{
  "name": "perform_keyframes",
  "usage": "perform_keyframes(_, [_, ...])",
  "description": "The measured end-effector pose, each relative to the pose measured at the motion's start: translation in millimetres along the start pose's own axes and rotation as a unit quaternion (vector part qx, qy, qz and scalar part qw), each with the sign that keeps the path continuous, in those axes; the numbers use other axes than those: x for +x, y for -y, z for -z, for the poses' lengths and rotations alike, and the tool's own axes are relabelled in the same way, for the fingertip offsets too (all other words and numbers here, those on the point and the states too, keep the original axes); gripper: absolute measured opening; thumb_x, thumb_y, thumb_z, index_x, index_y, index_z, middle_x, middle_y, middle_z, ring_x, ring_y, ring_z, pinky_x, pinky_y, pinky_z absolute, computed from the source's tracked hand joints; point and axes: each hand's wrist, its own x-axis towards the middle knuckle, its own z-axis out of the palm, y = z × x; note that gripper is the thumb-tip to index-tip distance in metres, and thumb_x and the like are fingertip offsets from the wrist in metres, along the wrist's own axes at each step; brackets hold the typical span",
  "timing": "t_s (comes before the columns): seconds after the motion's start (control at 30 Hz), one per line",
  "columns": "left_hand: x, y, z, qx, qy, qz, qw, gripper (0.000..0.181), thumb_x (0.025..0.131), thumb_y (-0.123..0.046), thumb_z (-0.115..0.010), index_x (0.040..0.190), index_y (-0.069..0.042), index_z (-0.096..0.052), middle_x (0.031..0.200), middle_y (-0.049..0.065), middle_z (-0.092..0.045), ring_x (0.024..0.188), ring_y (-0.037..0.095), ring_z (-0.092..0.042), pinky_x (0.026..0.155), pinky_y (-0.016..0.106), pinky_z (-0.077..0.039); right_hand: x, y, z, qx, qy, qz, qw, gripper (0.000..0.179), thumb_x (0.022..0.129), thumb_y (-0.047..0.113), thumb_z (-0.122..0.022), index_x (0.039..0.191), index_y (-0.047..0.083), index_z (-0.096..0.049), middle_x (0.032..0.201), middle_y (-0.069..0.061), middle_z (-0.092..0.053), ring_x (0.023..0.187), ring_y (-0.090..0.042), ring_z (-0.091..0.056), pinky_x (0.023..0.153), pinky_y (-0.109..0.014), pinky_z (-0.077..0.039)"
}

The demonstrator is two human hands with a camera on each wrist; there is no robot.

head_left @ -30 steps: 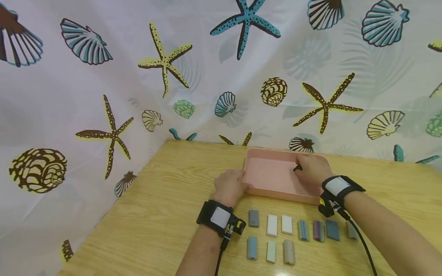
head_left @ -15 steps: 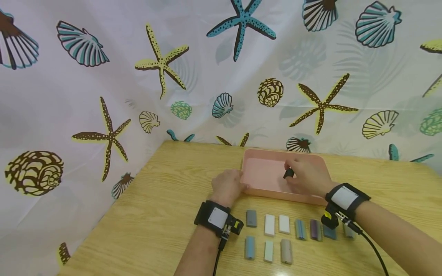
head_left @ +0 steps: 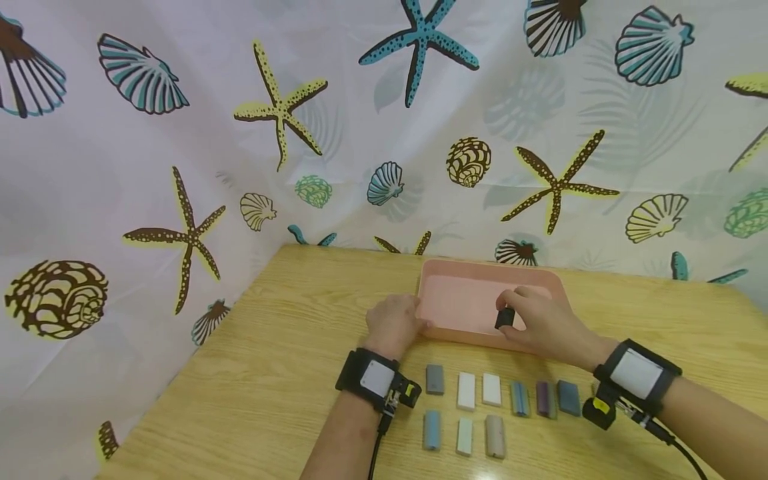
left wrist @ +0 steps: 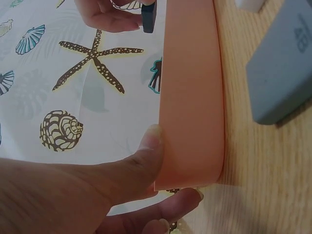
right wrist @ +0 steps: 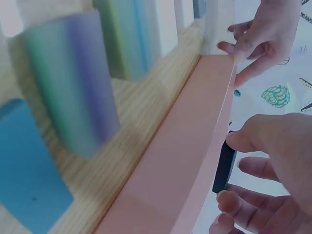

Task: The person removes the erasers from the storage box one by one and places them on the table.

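Note:
A black eraser (head_left: 505, 318) is pinched between the thumb and fingertips of my right hand (head_left: 545, 327), over the near right part of a shallow pink tray (head_left: 459, 300). The right wrist view shows this eraser (right wrist: 224, 163) as a slim dark slab just beyond the tray's near wall (right wrist: 180, 146). At the tray's near left corner, my left hand (head_left: 393, 323) grips the tray. In the left wrist view its thumb (left wrist: 152, 146) lies against the rim, with fingers round the corner's other side.
Before the tray, several erasers lie in two rows: grey (head_left: 435, 379), white (head_left: 466, 391), striped (head_left: 519, 399), purple-green (head_left: 546, 400) and blue (head_left: 568, 398); nearer are light blue (head_left: 432, 430), pale green (head_left: 465, 437) and beige (head_left: 495, 437). A patterned curtain (head_left: 348, 153) hangs behind the table.
My right hand has brought the black eraser from the tray's far right towards its near side, and the right wrist has shifted right. The left hand stays at the tray's corner.

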Motion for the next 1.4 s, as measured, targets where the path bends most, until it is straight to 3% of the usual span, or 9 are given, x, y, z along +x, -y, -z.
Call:
perform_keyframes(0.23, [2.0, 1.1, -3.3, 0.008, 0.004, 0.002, 1.0000, 0.035, 0.076, -0.042, -0.071, 0.100, -0.018, -0.066, 0.076, -0.003, -0.058, 0.063, 0.013, -0.049, 0.051, 0.030, -0.037, -15.6, 10, 7, 0.035, 0.025, -0.029, 0.9986, 0.028, 0.076, 0.015, -0.073, 0.096, 0.014, -0.055, 0.086, 0.004, -0.050, 0.078, -0.010, -0.046, 0.067, -0.030, -0.044])
perform_keyframes(0.5, [1.6, 0.4, -2.9, -0.001, 0.007, -0.001, 1.0000, 0.035, 0.075, -0.042, -0.072, 0.101, -0.018, -0.066, 0.076, -0.004, -0.057, 0.064, 0.013, -0.049, 0.051, 0.030, -0.036, -33.3, 24, 10, 0.054, 0.034, -0.020, 0.9977, 0.031, 0.075, 0.018, -0.073, 0.099, 0.017, -0.055, 0.091, 0.006, -0.050, 0.078, -0.011, -0.049, 0.065, -0.025, -0.044])
perform_keyframes(0.67, [1.4, 0.9, -3.5, 0.000, 0.006, -0.001, 1.0000, 0.036, 0.075, -0.042, -0.072, 0.100, -0.017, -0.066, 0.075, -0.004, -0.057, 0.063, 0.013, -0.049, 0.050, 0.031, -0.036, -41.5, 36, 13, 0.077, 0.060, -0.019, 0.9950, 0.033, 0.075, 0.023, -0.073, 0.102, 0.024, -0.053, 0.092, 0.010, -0.048, 0.076, -0.009, -0.048, 0.064, -0.023, -0.043])
perform_keyframes(0.93, [2.2, 0.9, -4.4, 0.001, 0.001, -0.004, 1.0000, 0.034, 0.075, -0.042, -0.072, 0.098, -0.017, -0.066, 0.073, -0.003, -0.056, 0.062, 0.013, -0.049, 0.049, 0.030, -0.036, -55.2, 52, 18, 0.127, 0.103, -0.025, 0.9862, 0.034, 0.076, 0.019, -0.071, 0.105, 0.022, -0.052, 0.095, 0.008, -0.046, 0.054, -0.001, -0.044, 0.050, -0.020, -0.040])
perform_keyframes(1.27, [0.4, -0.4, -2.8, -0.010, 0.000, -0.004, 0.9999, 0.029, 0.075, -0.041, -0.072, 0.090, -0.017, -0.065, 0.071, -0.003, -0.056, 0.061, 0.014, -0.049, 0.049, 0.031, -0.036, -69.4, 63, 14, 0.137, 0.130, -0.017, 0.9819, 0.034, 0.077, 0.024, -0.072, 0.105, 0.024, -0.053, 0.097, 0.010, -0.046, 0.063, -0.003, -0.044, 0.055, -0.021, -0.038])
perform_keyframes(1.4, [1.3, -0.6, -3.3, -0.009, 0.006, -0.001, 0.9999, 0.031, 0.075, -0.041, -0.071, 0.094, -0.017, -0.065, 0.072, -0.003, -0.056, 0.062, 0.013, -0.048, 0.050, 0.030, -0.035, -74.8, 65, 12, 0.138, 0.127, -0.014, 0.9821, 0.034, 0.075, 0.024, -0.072, 0.104, 0.025, -0.053, 0.095, 0.011, -0.046, 0.068, -0.004, -0.045, 0.057, -0.021, -0.038])
